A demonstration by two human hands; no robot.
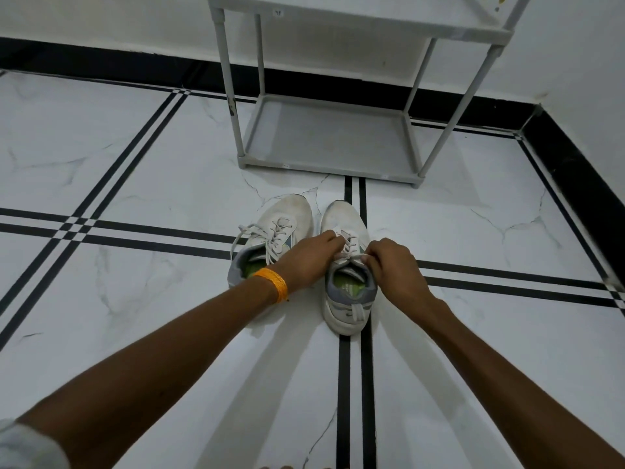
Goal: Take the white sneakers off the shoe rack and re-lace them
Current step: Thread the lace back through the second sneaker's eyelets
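Observation:
Two white sneakers stand side by side on the floor, toes pointing away from me. The left sneaker [287, 218] has loose laces trailing off to its left. Over the right sneaker [341, 299], my left hand [304, 262], with an orange band at the wrist, pinches the lace [350, 253] near the upper eyelets. My right hand [394, 265] grips the same lace from the other side. Both hands cover part of the tongue and eyelets.
A grey shoe rack [324, 137] stands just beyond the sneakers against the white wall, its lower shelf bare. The floor is white marble tile with black stripe lines [351, 367]. A black skirting runs along the walls, meeting at a corner at the right.

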